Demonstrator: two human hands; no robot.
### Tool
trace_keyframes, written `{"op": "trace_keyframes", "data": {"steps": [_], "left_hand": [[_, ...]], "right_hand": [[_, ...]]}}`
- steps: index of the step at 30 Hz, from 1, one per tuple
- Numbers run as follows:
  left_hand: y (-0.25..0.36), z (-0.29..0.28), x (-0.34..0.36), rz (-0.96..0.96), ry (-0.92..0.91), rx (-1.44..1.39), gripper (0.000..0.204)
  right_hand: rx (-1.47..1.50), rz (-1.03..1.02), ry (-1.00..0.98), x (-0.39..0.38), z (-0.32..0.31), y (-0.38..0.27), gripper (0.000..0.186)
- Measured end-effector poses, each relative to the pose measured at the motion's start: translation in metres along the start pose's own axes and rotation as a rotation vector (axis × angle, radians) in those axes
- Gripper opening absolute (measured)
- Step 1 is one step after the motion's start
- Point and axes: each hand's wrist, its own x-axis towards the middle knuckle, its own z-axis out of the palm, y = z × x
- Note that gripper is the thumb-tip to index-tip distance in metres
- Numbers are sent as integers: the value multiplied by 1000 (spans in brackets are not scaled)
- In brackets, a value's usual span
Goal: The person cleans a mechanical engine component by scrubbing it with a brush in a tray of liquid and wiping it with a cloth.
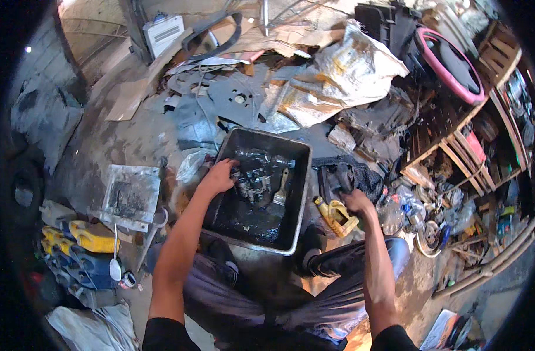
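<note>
A black rectangular tub [301,193] stands on the ground in front of my feet, with a shallow layer of dark liquid inside. My left hand [222,176] reaches over its left rim, fingers curled at the end of a greasy metal machine part [253,186]. A paintbrush [282,187] leans in the tub, right of the metal part. Outside, to the right, my right hand [357,202] is bent with fingers closed, right beside a cut-open yellow plastic jug [337,218] and a dark cloth [361,175]. What those fingers grip is hidden.
A dirty square metal tray [131,196] lies at left, above yellow and blue containers [89,251]. A stained white sack [343,76] and cardboard are beyond the tub. Wooden racking [454,140], a pink-rimmed steering wheel [454,67] and plastic bottles [399,213] crowd the right.
</note>
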Motion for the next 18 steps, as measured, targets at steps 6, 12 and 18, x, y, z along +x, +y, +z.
{"op": "trace_keyframes", "data": {"steps": [6, 12, 18], "left_hand": [[-17, 30, 10, -93, 139, -136, 34], [-24, 24, 6, -106, 98, -68, 24], [-21, 17, 1, -75, 12, -80, 41]], "right_hand": [[588, -225, 222, -63, 41, -88, 55], [478, -24, 222, -30, 148, -189, 62], [435, -22, 255, -62, 153, -211, 70]]}}
